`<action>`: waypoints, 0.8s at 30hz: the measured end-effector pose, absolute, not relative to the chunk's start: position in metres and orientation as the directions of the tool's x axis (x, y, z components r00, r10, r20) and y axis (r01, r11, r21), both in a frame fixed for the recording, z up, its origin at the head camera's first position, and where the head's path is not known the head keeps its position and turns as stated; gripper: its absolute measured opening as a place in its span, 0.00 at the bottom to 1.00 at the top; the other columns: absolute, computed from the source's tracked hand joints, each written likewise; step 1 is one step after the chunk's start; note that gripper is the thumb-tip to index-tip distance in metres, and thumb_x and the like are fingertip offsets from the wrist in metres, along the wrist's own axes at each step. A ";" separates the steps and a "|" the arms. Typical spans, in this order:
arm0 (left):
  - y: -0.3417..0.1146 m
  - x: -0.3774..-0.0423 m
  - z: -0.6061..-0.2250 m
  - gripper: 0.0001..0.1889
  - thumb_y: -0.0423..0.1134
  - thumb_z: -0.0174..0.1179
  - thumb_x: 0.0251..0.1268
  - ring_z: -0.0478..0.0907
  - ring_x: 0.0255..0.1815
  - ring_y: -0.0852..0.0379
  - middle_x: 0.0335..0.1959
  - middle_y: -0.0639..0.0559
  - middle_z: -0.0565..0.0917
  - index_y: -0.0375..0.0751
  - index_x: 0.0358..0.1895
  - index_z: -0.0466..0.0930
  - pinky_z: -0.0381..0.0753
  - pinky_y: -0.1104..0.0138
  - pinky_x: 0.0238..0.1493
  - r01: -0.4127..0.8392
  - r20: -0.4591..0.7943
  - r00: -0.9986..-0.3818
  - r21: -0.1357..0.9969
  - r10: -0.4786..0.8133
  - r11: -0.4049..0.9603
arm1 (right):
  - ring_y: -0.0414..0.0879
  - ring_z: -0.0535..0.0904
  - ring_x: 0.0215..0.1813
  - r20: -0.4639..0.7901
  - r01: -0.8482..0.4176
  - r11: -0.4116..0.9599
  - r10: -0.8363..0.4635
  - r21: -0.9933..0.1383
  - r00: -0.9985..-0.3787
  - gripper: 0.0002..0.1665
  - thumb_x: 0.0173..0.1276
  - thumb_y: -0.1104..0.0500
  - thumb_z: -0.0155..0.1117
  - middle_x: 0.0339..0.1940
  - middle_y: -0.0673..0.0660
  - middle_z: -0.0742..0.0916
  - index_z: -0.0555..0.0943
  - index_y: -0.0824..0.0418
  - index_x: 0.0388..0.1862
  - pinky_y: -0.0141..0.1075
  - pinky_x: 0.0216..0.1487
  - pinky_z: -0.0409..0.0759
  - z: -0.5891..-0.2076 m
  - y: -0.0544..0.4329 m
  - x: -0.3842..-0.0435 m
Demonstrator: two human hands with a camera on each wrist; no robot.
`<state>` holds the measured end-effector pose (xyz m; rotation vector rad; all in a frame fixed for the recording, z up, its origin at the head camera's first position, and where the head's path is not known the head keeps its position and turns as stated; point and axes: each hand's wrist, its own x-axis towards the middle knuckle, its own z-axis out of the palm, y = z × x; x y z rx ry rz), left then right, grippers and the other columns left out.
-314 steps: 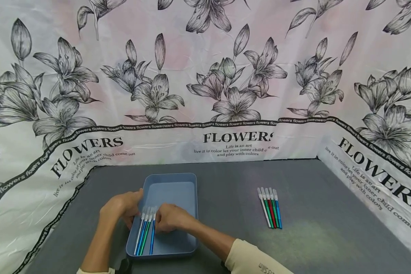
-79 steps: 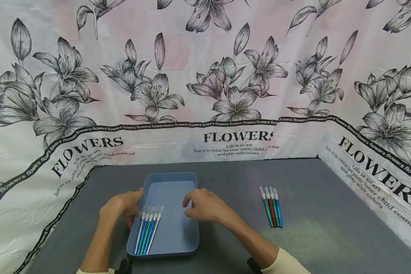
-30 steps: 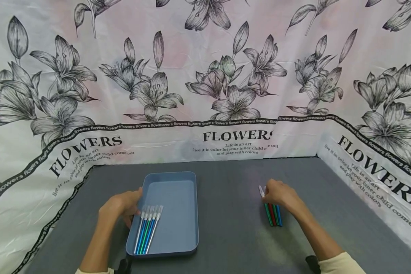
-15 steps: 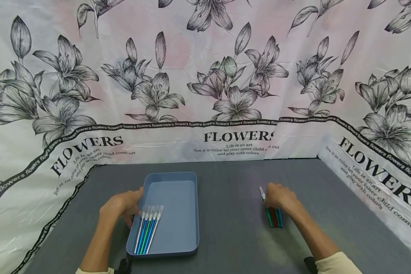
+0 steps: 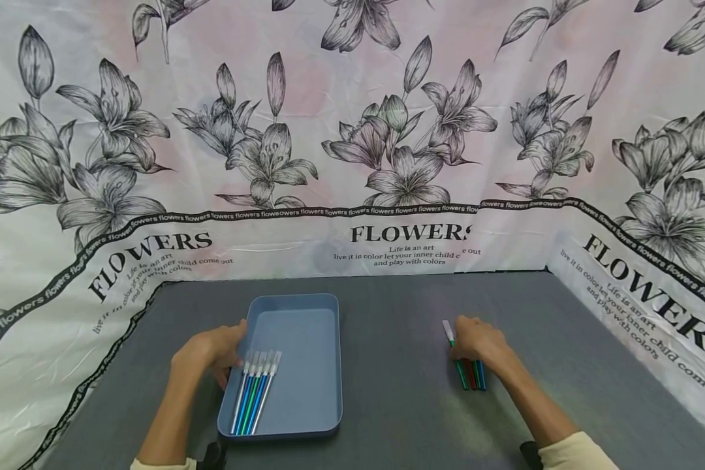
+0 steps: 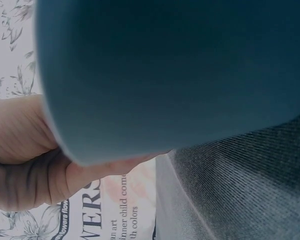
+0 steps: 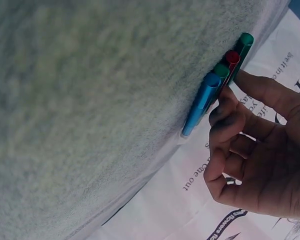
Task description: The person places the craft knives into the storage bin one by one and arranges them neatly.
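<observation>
My left hand (image 5: 208, 352) grips the left wall of a blue-grey tray (image 5: 308, 391); the left wrist view shows thumb and fingers around its rim. Inside the tray, several slim pen-shaped tools (image 5: 252, 398) with clear caps lie side by side, silver, blue and green. On the right, my right hand (image 5: 478, 343) covers the middle of another row. Its thumb and forefinger pinch the leftmost, a metallic green pen-shaped tool (image 7: 244, 46), whose whitish cap pokes out past the hand. Beside it lie a red tool (image 7: 232, 58), a second green one (image 7: 221, 71) and a blue one (image 7: 202, 102).
A dark grey cloth (image 5: 393, 365) covers the table. Behind it and along both sides hangs a white sheet (image 5: 305, 254) printed with lilies and lettering.
A silver pen-shaped tool has gone from the right-hand row into the tray. My right hand has moved from the tray to the row, where the green tool's cap now leans further left.
</observation>
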<state>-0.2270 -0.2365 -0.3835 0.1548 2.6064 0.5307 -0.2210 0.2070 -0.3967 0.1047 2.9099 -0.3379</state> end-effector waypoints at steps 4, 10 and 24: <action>-0.236 -0.227 -0.383 0.48 0.22 0.61 0.71 0.89 0.35 0.49 0.40 0.34 0.89 0.23 0.82 0.35 0.88 0.48 0.55 0.006 -0.429 -0.881 0.410 0.199 0.912 | 0.47 0.72 0.27 -0.211 0.083 0.968 0.032 -0.236 -0.977 0.15 0.66 0.61 0.73 0.25 0.56 0.77 0.74 0.63 0.30 0.38 0.28 0.69 -0.396 0.208 -0.219; -0.235 -0.226 -0.381 0.48 0.22 0.60 0.71 0.90 0.37 0.48 0.38 0.34 0.90 0.22 0.82 0.33 0.86 0.46 0.59 0.005 -0.432 -0.879 0.419 0.204 0.908 | 0.41 0.61 0.21 -0.173 0.034 0.947 -0.023 -0.320 -0.985 0.22 0.65 0.62 0.70 0.16 0.49 0.68 0.69 0.55 0.16 0.33 0.23 0.60 -0.394 0.206 -0.217; -0.236 -0.226 -0.385 0.49 0.22 0.60 0.71 0.90 0.39 0.48 0.39 0.34 0.90 0.22 0.82 0.32 0.81 0.43 0.65 -0.014 -0.437 -0.878 0.430 0.194 0.903 | 0.37 0.48 0.20 -0.045 -0.101 0.908 -0.130 -0.407 -0.990 0.33 0.65 0.61 0.70 0.12 0.43 0.57 0.60 0.48 0.08 0.31 0.22 0.48 -0.371 0.179 -0.204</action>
